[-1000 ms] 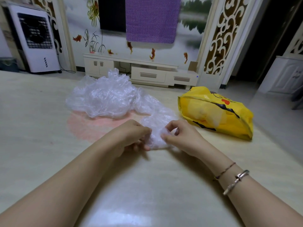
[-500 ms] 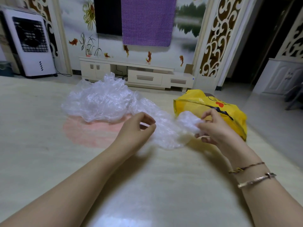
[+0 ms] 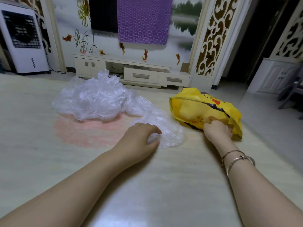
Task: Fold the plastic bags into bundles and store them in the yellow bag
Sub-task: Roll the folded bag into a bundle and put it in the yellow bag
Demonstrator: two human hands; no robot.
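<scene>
A yellow bag (image 3: 196, 108) with a cartoon print lies on the floor at the right, its mouth facing me. My right hand (image 3: 214, 130) reaches into that mouth; its fingers are hidden inside, and the bundle it carried cannot be seen. A flattened clear plastic bag (image 3: 170, 133) lies in the middle of the floor. My left hand (image 3: 139, 138) rests on its near edge, with thumb and fingers curled round the plastic. Behind it sits a large crumpled pile of clear plastic bags (image 3: 91, 100).
A pink patch (image 3: 85, 131) marks the pale floor under the pile. A low white TV cabinet (image 3: 131, 71) runs along the far wall, with a white air cooler (image 3: 21, 38) at the far left. A white cupboard (image 3: 275, 76) stands at the right.
My right hand carried the folded bundle to the right and went into the yellow bag's mouth. My left hand dropped onto the flattened clear bag on the floor.
</scene>
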